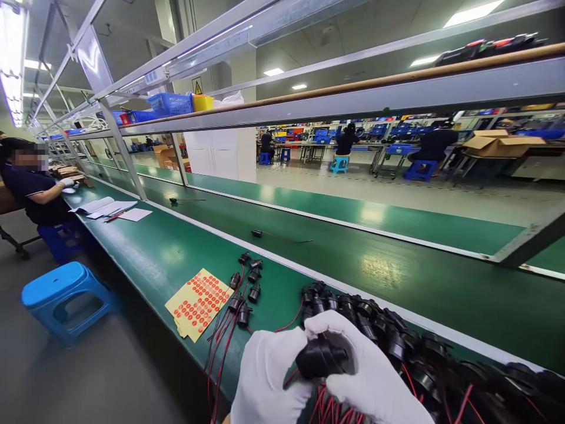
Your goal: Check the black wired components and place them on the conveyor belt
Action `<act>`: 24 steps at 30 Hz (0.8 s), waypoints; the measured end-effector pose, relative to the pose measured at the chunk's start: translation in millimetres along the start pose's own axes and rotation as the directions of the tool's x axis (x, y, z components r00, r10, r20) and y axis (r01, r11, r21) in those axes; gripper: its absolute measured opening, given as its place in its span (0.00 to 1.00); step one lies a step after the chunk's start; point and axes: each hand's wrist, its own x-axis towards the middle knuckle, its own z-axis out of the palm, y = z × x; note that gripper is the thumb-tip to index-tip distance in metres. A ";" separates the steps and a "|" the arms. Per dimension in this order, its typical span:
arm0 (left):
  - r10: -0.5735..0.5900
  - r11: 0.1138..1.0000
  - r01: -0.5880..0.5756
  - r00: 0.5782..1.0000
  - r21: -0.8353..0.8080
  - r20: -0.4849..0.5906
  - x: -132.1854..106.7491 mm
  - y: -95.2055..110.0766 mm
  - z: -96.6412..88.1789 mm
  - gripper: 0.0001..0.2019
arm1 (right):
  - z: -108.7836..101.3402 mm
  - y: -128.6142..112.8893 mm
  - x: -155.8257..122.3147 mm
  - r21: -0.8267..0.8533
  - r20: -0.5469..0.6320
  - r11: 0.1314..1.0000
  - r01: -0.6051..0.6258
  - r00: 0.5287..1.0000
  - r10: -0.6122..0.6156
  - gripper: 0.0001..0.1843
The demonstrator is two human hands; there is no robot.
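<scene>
My left hand (270, 374) and my right hand (371, 368), both in white gloves, are closed around a black cylindrical part (321, 358) at the lower middle. Red wires (329, 406) show beneath it. To the right, many similar black parts (397, 343) with red wires are massed in rows on the green bench (176, 253). Several more black parts (242, 315) lie loosely left of my hands, their red and black wires trailing over the front edge. Beside them is a yellow sheet (200, 303) of round red stickers.
Behind a white rail runs a green belt (300, 227) carrying a black wired part (256, 233). Papers (108, 207) lie further left, near a seated co-worker (29, 188). A blue stool (66, 294) stands on the floor. A shelf (309, 115) with baskets (170, 103) spans above.
</scene>
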 end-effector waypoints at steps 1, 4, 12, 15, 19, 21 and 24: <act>-0.100 0.992 0.103 0.994 -0.076 0.036 2.6 1.9 -0.6 0.20 | -1.1 4.1 0.6 0.030 0.027 0.999 -0.014 1.000 0.013 0.24; -0.439 0.725 0.516 0.857 -0.457 0.270 11.1 6.6 0.6 0.27 | -2.5 16.1 5.3 0.068 0.073 0.998 -0.004 0.997 -0.001 0.31; -0.344 -0.288 0.628 0.636 -0.723 0.690 -1.1 -15.8 43.4 0.35 | 16.7 17.9 10.4 0.064 0.175 0.986 -0.153 0.975 0.140 0.19; -0.337 -0.143 0.682 0.647 -0.717 0.683 -4.3 -18.6 49.6 0.40 | 23.4 13.2 8.0 0.263 0.217 0.929 -0.260 0.954 0.206 0.22; -0.279 0.054 0.752 0.643 -0.657 0.714 -2.7 -10.0 35.6 0.44 | 27.8 9.1 12.1 0.589 0.193 0.729 -0.348 0.937 0.292 0.29; -0.290 0.193 0.732 0.679 -0.653 0.675 -2.2 -7.5 25.7 0.40 | 28.1 8.8 16.7 0.552 0.121 0.775 -0.307 0.949 0.290 0.34; -0.327 0.433 0.700 0.709 -0.567 0.625 -6.6 -17.6 15.2 0.34 | 12.9 5.5 26.6 0.213 -0.089 0.962 -0.168 0.978 0.190 0.38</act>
